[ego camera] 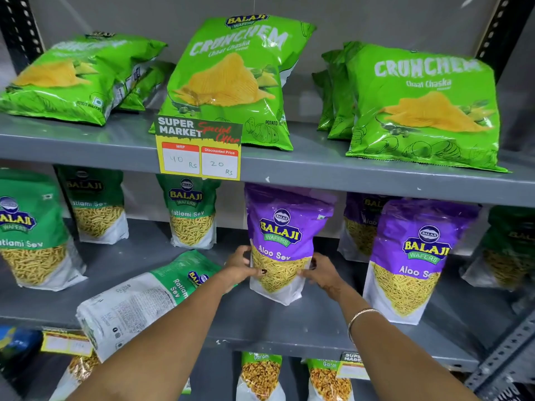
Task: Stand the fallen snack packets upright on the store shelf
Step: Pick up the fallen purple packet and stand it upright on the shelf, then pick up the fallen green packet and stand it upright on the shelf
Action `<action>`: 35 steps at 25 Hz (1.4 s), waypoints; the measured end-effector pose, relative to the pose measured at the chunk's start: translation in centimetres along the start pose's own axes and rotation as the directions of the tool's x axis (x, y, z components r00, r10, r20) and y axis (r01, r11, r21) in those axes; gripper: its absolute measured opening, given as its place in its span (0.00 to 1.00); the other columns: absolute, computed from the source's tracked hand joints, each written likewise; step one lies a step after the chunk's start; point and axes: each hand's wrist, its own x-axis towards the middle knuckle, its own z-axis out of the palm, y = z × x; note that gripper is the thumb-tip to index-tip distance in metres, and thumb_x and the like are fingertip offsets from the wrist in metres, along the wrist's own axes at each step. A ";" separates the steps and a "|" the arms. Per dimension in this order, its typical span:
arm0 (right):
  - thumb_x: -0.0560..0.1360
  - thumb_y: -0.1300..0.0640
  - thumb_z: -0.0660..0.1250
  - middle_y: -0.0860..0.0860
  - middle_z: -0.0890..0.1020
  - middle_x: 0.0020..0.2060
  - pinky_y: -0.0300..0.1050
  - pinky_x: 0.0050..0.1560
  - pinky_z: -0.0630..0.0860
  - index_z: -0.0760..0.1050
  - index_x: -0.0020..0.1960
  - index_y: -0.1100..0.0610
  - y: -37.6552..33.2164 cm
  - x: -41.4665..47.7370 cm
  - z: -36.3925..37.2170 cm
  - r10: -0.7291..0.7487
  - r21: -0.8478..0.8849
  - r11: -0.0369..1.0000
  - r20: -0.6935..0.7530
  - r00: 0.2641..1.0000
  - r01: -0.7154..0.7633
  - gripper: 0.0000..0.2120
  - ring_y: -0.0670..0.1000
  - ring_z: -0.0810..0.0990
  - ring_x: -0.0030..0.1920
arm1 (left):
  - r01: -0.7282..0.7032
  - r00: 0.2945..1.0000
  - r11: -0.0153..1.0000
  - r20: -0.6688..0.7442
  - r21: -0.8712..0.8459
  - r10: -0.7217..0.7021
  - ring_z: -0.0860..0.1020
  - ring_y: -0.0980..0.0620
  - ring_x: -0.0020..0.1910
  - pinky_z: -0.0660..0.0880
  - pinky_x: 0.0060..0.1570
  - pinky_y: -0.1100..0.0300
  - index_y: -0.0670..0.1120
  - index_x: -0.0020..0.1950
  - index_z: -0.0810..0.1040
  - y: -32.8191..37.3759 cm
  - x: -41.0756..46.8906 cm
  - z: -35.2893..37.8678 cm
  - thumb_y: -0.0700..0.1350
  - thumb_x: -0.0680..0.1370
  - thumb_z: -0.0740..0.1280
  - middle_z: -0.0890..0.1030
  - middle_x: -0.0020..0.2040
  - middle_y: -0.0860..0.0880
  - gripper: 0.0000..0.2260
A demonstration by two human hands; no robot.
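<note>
1. The purple Aloo Sev pouch [282,244] stands upright on the middle shelf [260,319], its long axis running from 12 to 6 o'clock, its white base on the shelf board.
2. The left hand [241,266] presses the pouch's lower left edge from 9 o'clock, fingers curled round the side and thumb on the front; the right hand [321,270] meets the lower right edge from 3 o'clock, fingers partly closed against it. Between them they grip the pouch, steadying it; it looks close to settled.
3. The fallen Ratlami Sev pouch [144,299] lies flat at about 8 o'clock from the hands, printed back upward. Its long axis runs from 2 to 8 o'clock, the green top end near the left wrist and the white base toward the shelf's front edge.
4. The left hand is the nearer one, so I judge this pouch the likely next one to lift, pivoting it up about its base.
5. At 3 o'clock of the held pouch a second Aloo Sev pouch [417,261] stands upright, apart from it.
6. On the upper shelf [318,169], at 12 o'clock, green Crunchem bags lean back; the left Crunchem bag [75,79] lies nearly flat, and may want righting too.
7. A price tag [199,149] hangs from that shelf's front lip.
</note>
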 end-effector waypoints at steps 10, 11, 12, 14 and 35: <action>0.66 0.80 0.68 0.70 0.75 0.62 0.57 0.60 0.75 0.66 0.66 0.70 -0.5 -0.2 1.7 -0.097 0.298 0.953 0.128 0.987 0.055 0.30 0.58 0.77 0.56 | -0.005 0.995 0.997 -0.102 -0.078 -0.003 0.75 0.41 0.63 0.73 0.63 0.49 0.38 0.64 0.67 -0.3 0.3 1.2 0.35 0.68 0.74 0.76 0.64 0.37 0.28; 0.67 0.79 0.67 0.69 0.75 0.63 0.56 0.60 0.76 0.66 0.67 0.70 -0.7 -0.3 1.5 -0.100 0.305 0.951 0.143 0.985 0.053 0.29 0.58 0.77 0.55 | -0.002 0.995 0.998 -0.100 -0.068 -0.004 0.75 0.41 0.63 0.73 0.64 0.47 0.38 0.64 0.67 -0.2 0.3 1.1 0.36 0.68 0.74 0.76 0.64 0.38 0.28; 0.68 0.79 0.67 0.67 0.77 0.62 0.52 0.56 0.79 0.66 0.67 0.70 -0.8 -0.4 1.3 -0.101 0.306 0.951 0.172 0.980 0.044 0.28 0.57 0.79 0.54 | -0.002 0.996 0.998 -0.088 -0.057 -0.003 0.74 0.41 0.64 0.72 0.65 0.46 0.38 0.64 0.67 -0.2 0.3 1.0 0.36 0.68 0.75 0.76 0.64 0.38 0.28; 0.71 0.77 0.65 0.59 0.83 0.50 0.34 0.38 0.81 0.70 0.63 0.67 -1.7 -0.9 0.9 -0.022 0.211 0.977 0.276 0.961 -0.038 0.21 0.47 0.84 0.41 | -0.014 0.998 1.000 -0.064 -0.002 0.014 0.72 0.41 0.66 0.71 0.66 0.46 0.38 0.66 0.66 -0.4 0.2 0.7 0.38 0.67 0.75 0.73 0.66 0.38 0.31; 0.74 0.64 0.65 0.58 0.78 0.41 0.61 0.52 0.75 0.77 0.44 0.61 -8.4 -7.1 27.5 0.469 0.588 0.553 0.366 0.804 -0.590 0.02 0.60 0.79 0.44 | 0.357 0.876 0.933 0.362 -0.038 -0.320 0.77 0.45 0.45 0.75 0.55 0.48 0.37 0.60 0.76 -12.4 -3.7 -25.2 0.47 0.75 0.68 0.81 0.54 0.39 0.18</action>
